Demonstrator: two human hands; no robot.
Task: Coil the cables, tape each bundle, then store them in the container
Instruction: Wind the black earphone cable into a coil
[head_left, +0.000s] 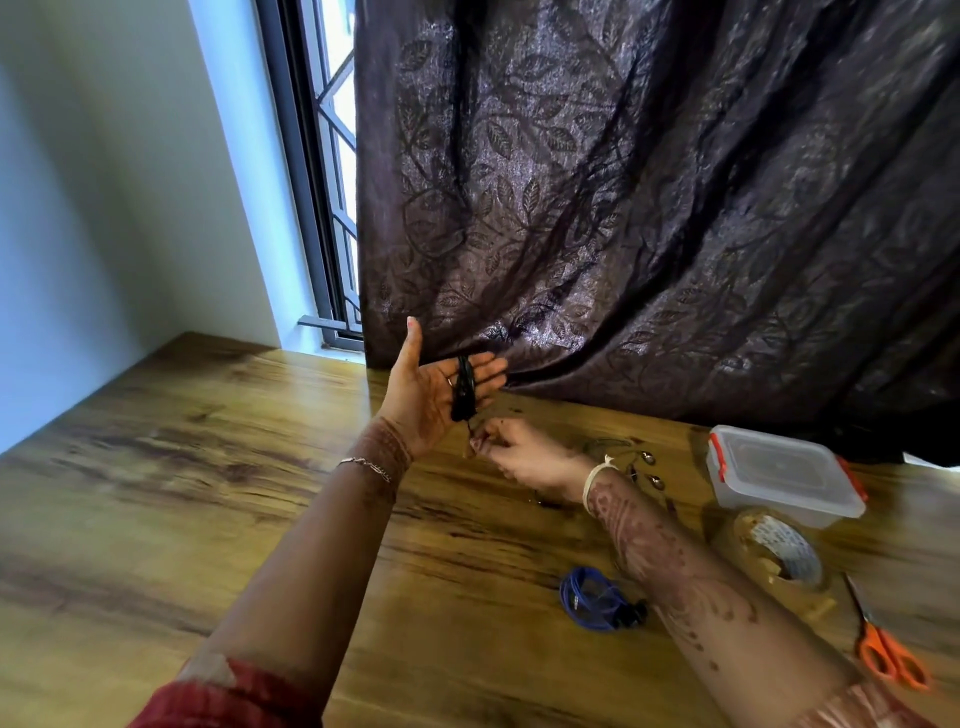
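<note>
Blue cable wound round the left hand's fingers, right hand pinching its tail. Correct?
Not blue: the left hand has the black cable wound round its fingers, per the head view; the blue cable lies coiled on the table. Rest holds.

Dark leaf-patterned curtain half covers a barred window behind wooden table.

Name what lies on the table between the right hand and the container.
An uncoiled earphone cable with silvery buds lies between the right hand and the container, seen in the head view.

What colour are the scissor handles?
Orange plastic handles on the metal scissors, clearest in the head view.
</note>
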